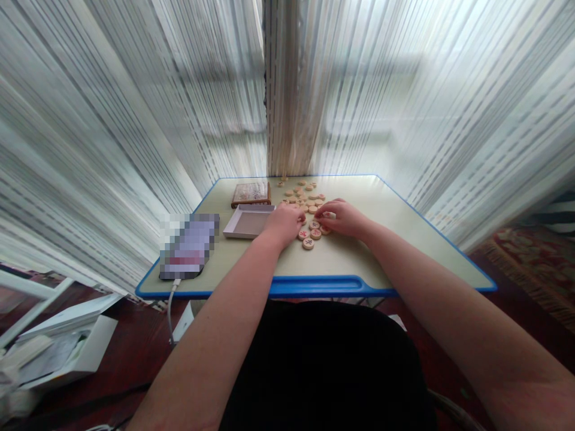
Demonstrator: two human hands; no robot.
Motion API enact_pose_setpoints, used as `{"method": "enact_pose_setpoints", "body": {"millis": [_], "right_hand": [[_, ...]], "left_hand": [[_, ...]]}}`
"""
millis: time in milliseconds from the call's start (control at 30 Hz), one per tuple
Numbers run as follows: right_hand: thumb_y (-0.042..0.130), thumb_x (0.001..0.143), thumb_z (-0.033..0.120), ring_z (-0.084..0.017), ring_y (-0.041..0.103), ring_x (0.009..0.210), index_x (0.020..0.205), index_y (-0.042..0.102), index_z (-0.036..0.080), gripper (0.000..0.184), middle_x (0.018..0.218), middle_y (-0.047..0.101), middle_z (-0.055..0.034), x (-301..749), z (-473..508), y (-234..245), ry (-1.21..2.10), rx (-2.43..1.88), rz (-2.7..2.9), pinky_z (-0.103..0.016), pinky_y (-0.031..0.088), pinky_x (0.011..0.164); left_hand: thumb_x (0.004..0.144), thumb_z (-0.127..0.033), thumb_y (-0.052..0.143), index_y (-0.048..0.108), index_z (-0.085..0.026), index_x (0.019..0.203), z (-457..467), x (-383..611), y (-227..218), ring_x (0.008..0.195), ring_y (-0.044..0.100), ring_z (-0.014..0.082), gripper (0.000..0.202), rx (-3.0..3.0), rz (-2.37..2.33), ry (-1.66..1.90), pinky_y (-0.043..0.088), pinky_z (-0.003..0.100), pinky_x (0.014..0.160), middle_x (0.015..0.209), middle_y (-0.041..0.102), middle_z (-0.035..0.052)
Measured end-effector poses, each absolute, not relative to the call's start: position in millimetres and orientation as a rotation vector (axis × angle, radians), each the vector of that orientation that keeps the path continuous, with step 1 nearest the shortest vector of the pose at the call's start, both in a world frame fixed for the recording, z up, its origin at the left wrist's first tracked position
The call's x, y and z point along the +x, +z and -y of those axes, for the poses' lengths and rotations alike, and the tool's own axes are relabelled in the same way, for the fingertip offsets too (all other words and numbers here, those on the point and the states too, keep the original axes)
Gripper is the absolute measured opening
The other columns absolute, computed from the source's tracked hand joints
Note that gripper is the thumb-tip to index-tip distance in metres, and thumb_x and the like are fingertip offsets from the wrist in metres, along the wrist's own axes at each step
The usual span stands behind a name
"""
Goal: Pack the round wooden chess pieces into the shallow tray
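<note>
Round wooden xiangqi pieces (308,243) with red or dark characters lie loosely spread on a small pale table. My left hand (286,224) is at the left side of the pieces, with its fingers curled in and closed. What it may hold is mostly covered by the fingers. Across from it, my right hand (339,217) bends down with thumb and fingers drawn together on a xiangqi piece (317,218). Several pieces lie face up just in front of both hands, and more are scattered behind them. An open, shallow pale box tray (230,230) sits left of my left hand.
A brown patterned box (250,194) stands behind the tray. A phone (188,246), blurred over, lies at the table's left with a white cable (169,311) hanging off the edge. The table has a blue rim (314,286). Sheer curtains (381,90) hang close behind.
</note>
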State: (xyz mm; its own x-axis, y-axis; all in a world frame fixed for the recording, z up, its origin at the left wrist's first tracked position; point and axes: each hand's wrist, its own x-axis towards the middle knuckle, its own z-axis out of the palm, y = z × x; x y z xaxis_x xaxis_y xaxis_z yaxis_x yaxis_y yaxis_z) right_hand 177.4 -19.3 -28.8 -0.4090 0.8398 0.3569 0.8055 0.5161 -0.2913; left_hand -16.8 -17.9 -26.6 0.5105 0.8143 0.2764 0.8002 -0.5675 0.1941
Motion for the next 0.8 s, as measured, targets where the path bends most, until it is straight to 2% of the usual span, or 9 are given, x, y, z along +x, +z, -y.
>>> {"method": "enact_pose_setpoints", "body": {"millis": [267, 433, 500, 700, 800], "right_hand": [[0.059, 0.078, 0.024, -0.022, 0.059, 0.094, 0.086, 0.074, 0.02, 0.017, 0.086, 0.071, -0.0061, 176.7, 21.2, -28.6, 0.161, -1.445, 2.2, -0.034, 0.045, 0.09], [0.052, 0.084, 0.023, -0.02, 0.059, 0.087, 0.111, 0.065, 0.02, 0.03, 0.086, 0.07, -0.0058, 175.5, 20.3, -29.7, 0.166, -1.466, 2.147, -0.034, 0.047, 0.083], [0.05, 0.086, 0.022, -0.02, 0.059, 0.085, 0.115, 0.062, 0.02, 0.032, 0.086, 0.07, -0.0053, 175.5, 19.2, -30.7, 0.172, -1.468, 2.143, -0.033, 0.047, 0.08], [0.05, 0.086, 0.024, -0.018, 0.058, 0.08, 0.092, 0.069, 0.019, 0.021, 0.081, 0.067, -0.0063, 176.9, 14.9, -34.1, 0.104, -1.44, 2.177, -0.029, 0.046, 0.075], [0.049, 0.086, 0.024, -0.019, 0.058, 0.081, 0.089, 0.07, 0.018, 0.021, 0.081, 0.067, -0.0066, 177.4, 12.9, -34.7, 0.069, -1.394, 2.199, -0.03, 0.045, 0.076]], "left_hand": [[0.082, -0.023, 0.052, 0.07, -0.021, 0.089, 17.5, -16.6, -26.5, 0.099, 0.056, 0.0204, 0.02, 2.706, -1.438, 0.521, 0.045, 0.032, 0.091, 0.099, 0.068, 0.0048], [0.082, -0.022, 0.051, 0.07, -0.02, 0.09, 17.4, -16.5, -25.8, 0.098, 0.057, 0.0205, 0.021, 2.711, -1.425, 0.51, 0.044, 0.033, 0.093, 0.1, 0.068, 0.0047], [0.082, -0.022, 0.051, 0.07, -0.02, 0.089, 18.5, -16.2, -24.7, 0.098, 0.057, 0.0205, 0.021, 2.707, -1.431, 0.513, 0.044, 0.033, 0.093, 0.099, 0.068, 0.0049], [0.083, -0.023, 0.051, 0.07, -0.02, 0.091, 21.0, -15.1, -22.5, 0.099, 0.057, 0.0204, 0.021, 2.707, -1.45, 0.522, 0.044, 0.033, 0.093, 0.1, 0.069, 0.0052], [0.083, -0.022, 0.051, 0.07, -0.02, 0.092, 20.3, -15.1, -23.3, 0.099, 0.057, 0.0202, 0.021, 2.7, -1.439, 0.521, 0.043, 0.033, 0.094, 0.1, 0.069, 0.0054]]}}
